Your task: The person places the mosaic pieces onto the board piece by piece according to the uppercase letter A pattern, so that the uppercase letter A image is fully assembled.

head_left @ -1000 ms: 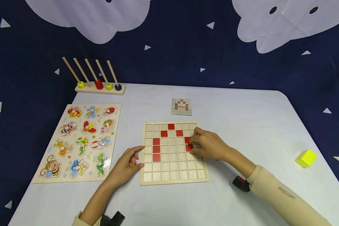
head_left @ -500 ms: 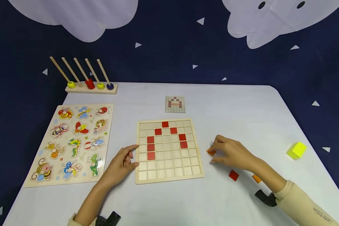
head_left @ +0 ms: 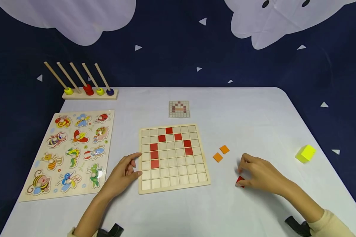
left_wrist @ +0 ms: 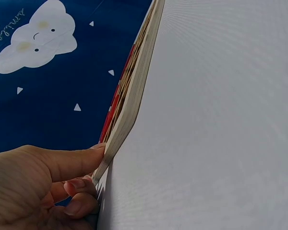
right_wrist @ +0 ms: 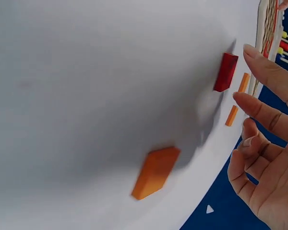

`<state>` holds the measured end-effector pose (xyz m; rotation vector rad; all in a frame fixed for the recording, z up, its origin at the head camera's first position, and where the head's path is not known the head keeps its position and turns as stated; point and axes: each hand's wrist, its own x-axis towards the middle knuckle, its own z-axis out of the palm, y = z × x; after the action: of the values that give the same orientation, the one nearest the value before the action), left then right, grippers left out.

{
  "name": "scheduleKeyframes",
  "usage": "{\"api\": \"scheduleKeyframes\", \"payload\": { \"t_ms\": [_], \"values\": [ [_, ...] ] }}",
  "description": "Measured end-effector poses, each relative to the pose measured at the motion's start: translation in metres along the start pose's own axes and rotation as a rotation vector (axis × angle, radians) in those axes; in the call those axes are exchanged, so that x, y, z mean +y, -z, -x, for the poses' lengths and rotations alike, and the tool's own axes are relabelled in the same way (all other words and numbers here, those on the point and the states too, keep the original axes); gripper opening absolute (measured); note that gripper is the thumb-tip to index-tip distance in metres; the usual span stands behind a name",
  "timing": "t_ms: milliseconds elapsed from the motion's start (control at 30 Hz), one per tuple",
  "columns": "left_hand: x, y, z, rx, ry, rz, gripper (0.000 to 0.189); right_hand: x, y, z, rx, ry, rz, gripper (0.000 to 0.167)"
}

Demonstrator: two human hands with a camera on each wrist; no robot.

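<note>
A square wooden grid board [head_left: 170, 191] lies mid-table with several red tiles [head_left: 169, 130] set in an arch in its cells. My left hand [head_left: 125, 174] touches the board's left edge with thumb and index finger; its other fingers are bent beneath, as the left wrist view shows. My right hand [head_left: 262, 174] hovers low at the right, thumb and index finger apart around a loose red tile [right_wrist: 226, 72] on the cloth. Two orange tiles [head_left: 218, 157] lie between board and hand. Another orange tile [right_wrist: 156, 172] shows in the right wrist view, hidden under the hand in the head view.
A small pattern card [head_left: 179, 109] lies behind the board. At left are an insect puzzle board [head_left: 68, 154] and a peg stacker [head_left: 90, 95] with coloured beads. A yellow block [head_left: 305, 153] stands at far right.
My right hand has left the red tiles on the board's right side, passed over the orange tiles and come to the loose red tile. My left hand stays at the board edge; the head view shifted.
</note>
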<state>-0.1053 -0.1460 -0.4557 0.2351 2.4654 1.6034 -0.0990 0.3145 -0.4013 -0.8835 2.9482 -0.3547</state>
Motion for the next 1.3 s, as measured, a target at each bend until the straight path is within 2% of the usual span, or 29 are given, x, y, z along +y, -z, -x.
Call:
{"api": "scheduleKeyframes", "payload": {
  "t_ms": [333,600,1033,1300],
  "values": [
    [-0.001,0.004,0.0,0.018,-0.012,-0.008,0.056,0.003,-0.001,0.007,-0.02,-0.014,0.017,0.027],
    [-0.001,0.004,0.0,0.008,-0.007,0.011,0.056,0.006,-0.007,0.002,0.051,0.1,-0.006,0.023],
    [-0.002,0.0,0.0,-0.004,0.005,0.023,0.057,-0.01,-0.004,-0.031,-0.023,0.121,-0.036,0.018],
    [-0.004,-0.002,-0.001,0.012,-0.009,0.003,0.056,-0.029,-0.008,-0.061,-0.002,0.2,-0.021,0.012]
  ]
}}
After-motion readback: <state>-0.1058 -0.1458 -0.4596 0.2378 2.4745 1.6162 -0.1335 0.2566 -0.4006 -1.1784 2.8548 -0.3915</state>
